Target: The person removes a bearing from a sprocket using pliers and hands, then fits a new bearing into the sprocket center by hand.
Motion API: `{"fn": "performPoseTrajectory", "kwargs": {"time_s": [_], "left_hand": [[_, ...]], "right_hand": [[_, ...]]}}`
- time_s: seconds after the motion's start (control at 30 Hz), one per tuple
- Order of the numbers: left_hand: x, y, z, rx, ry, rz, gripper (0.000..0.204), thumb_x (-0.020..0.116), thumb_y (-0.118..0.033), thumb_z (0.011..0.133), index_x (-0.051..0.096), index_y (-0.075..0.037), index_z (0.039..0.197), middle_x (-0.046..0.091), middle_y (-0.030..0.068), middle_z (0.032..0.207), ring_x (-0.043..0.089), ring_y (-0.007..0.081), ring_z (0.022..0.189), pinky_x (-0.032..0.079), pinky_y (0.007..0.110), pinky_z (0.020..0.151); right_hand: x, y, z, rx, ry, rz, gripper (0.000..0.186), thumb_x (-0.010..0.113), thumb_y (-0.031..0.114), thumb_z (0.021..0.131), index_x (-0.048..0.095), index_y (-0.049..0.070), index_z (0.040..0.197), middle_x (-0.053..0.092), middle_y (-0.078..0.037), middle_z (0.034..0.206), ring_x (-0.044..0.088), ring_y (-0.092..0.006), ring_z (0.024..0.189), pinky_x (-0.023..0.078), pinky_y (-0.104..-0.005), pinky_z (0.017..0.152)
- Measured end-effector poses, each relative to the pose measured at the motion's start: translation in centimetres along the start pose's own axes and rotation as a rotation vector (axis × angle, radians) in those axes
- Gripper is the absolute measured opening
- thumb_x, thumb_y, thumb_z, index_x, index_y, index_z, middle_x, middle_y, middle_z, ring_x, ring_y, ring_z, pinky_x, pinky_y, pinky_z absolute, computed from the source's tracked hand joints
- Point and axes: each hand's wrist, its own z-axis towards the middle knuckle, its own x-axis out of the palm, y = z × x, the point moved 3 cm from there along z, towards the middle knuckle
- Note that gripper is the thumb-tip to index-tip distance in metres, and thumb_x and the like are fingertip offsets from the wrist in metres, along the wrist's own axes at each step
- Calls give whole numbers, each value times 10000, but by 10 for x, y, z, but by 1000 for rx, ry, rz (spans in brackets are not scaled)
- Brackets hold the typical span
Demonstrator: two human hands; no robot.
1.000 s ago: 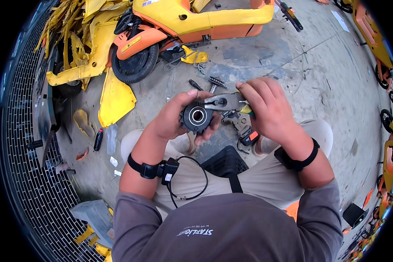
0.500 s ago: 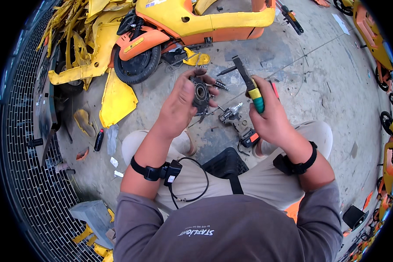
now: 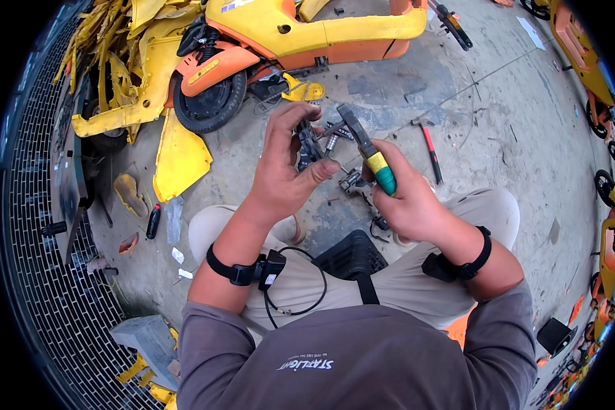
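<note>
My left hand (image 3: 283, 164) is closed round a dark round toothed part with a bore (image 3: 307, 147), now turned nearly edge-on, fingers over its top and thumb low on its right. My right hand (image 3: 406, 195) grips pliers (image 3: 379, 167) by their yellow and green handle, the metal jaws pointing up and left beside the part. Behind my hands, a threaded metal piece (image 3: 331, 142) lies on the floor. A power tool (image 3: 352, 181) lies below them, partly hidden by my right hand.
A yellow and orange scooter (image 3: 301, 34) and piled yellow panels (image 3: 178, 160) lie ahead and left. A red-handled hammer (image 3: 430, 150) is right of my hands. A black crate (image 3: 342, 253) sits between my legs. Scooters (image 3: 577, 41) line the right; a dark bottle (image 3: 154, 222) lies left.
The pliers have left their crosswise place on the part and now point up-left, having moved back toward it since half a second ago. My left hand has turned the part from face-up to edge-on.
</note>
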Motion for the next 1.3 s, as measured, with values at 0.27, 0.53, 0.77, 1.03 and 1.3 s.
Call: {"fn": "performPoseTrajectory", "kwargs": {"time_s": [0.27, 0.53, 0.77, 1.03, 1.3], "left_hand": [[-1, -7, 1, 129, -24, 351, 757, 877, -252, 750, 483, -42, 1361, 466, 132, 1329, 526, 256, 1201, 478, 377, 996], [-2, -2, 0, -4, 23, 282, 764, 859, -261, 785, 473, -15, 1397, 492, 133, 1333, 578, 238, 1175, 548, 366, 928], [5, -7, -8, -528, 104, -597, 747, 508, -605, 975, 544, 81, 1269, 659, 159, 1056, 694, 217, 869, 580, 322, 702], [-3, -6, -14, -959, 474, -1004, 852, 271, -675, 997, 637, 91, 1067, 679, 140, 750, 689, 225, 594, 560, 337, 483], [-3, -6, -2, -342, -66, -696, 708, 505, -547, 1001, 363, -32, 1466, 486, 181, 1414, 551, 308, 1274, 499, 422, 1027]], "right_hand": [[6, -2, -5, 150, 72, 175, 585, 531, -30, 823, 411, 42, 1391, 622, -135, 1034, 633, -290, 966, 503, -371, 860], [9, -5, -7, 170, 22, 143, 597, 537, -20, 823, 401, 39, 1402, 614, -165, 1066, 626, -325, 1007, 499, -400, 876], [-6, 1, 2, -295, -166, -468, 692, 625, -21, 747, 410, -4, 1404, 546, -240, 1200, 511, -438, 1149, 435, -468, 974], [-41, 18, 20, -757, -226, -854, 636, 632, -68, 671, 562, 57, 1291, 604, -125, 1139, 574, -354, 1061, 462, -449, 883], [-18, -7, 8, -180, -173, -237, 604, 515, -71, 813, 405, 19, 1401, 548, -230, 1218, 536, -406, 1142, 428, -429, 1010]]}}
